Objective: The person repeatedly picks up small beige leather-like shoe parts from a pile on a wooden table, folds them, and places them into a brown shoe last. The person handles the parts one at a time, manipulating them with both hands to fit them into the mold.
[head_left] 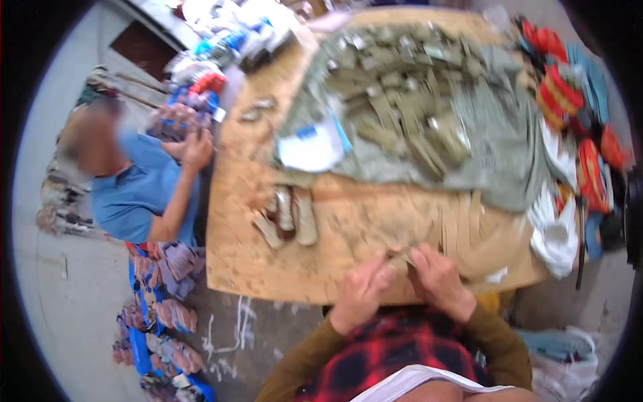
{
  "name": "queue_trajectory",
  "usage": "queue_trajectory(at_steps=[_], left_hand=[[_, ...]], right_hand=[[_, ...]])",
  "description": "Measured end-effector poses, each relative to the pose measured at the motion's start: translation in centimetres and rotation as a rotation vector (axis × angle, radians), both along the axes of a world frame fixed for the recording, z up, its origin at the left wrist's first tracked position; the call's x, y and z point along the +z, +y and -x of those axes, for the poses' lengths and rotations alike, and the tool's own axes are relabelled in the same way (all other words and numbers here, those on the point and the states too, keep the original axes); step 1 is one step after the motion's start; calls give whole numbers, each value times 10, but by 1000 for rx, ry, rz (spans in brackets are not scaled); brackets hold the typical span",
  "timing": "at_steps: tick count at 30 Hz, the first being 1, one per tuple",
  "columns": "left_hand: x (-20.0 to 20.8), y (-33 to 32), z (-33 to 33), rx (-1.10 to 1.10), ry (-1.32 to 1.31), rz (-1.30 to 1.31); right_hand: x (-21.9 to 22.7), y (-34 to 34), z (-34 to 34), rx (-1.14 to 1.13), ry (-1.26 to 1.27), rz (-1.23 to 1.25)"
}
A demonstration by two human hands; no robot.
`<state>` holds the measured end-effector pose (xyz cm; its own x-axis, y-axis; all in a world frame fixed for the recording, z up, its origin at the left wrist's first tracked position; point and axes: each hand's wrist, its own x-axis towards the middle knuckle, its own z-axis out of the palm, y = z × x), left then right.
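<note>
At the near edge of the wooden table (248,271), my left hand (365,288) and my right hand (439,278) are close together with fingers bent inward. Between them they pinch a small olive-green piece of cloth (400,256); blur and my fingers hide most of it. Flat tan strips (459,224) lie just beyond my right hand. Left of my hands is a small group of olive and brown bundles (305,218), which look like folded socks. A large heap of similar olive-green pieces (402,100) rests on a grey-green cloth (499,141) across the far half.
A white and blue plastic packet (311,151) lies on the cloth's left corner. To the left, a person in a blue shirt (144,187) works with both hands raised. Bundled goods (167,315) stand on the floor below. White cloth (554,231) and red bundles (559,97) line the right side.
</note>
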<state>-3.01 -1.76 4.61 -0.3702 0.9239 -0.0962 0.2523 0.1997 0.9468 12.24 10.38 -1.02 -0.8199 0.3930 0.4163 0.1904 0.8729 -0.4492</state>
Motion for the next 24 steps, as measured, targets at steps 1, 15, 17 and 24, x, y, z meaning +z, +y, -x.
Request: queue_trajectory(at_steps=[1,15,17,24], left_hand=[[0,1,4,-25,-86,-5],[-25,24,1,64,-131,-430],[-25,22,4,43,-254,-371],[-11,25,24,-178,-428,-287]], right_hand=[[3,2,4,2,16,62],[47,-1,3,115,30,596],[54,1,4,159,-44,699],[61,-3,4,235,-60,832]])
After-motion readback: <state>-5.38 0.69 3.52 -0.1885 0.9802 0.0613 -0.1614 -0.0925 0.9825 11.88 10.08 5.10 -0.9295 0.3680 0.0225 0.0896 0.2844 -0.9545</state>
